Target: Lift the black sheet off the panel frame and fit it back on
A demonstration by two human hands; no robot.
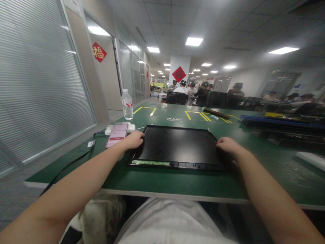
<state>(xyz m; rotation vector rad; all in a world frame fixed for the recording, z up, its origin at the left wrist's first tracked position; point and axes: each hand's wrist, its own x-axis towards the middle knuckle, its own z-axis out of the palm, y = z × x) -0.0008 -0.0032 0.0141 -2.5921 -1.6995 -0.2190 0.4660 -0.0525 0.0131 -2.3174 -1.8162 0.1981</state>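
A black flat display panel [177,144] in a thin frame lies in front of me on the green table. Along its near edge runs a strip with a green circuit board [151,163] on the left part. My left hand [134,139] grips the panel's left edge near the far corner, fingers curled round the rim. On the opposite side my right hand [227,145] pinches the right edge, also toward the far end. The undersides of the fingers are hidden by the frame.
Left of the panel are a phone [117,135], a white charger and a black cable [73,161]. A water bottle [127,105] stands behind them. Yellow tape marks the green table [162,184]. Long dark and blue parts [279,123] lie at right. Several people sit farther back.
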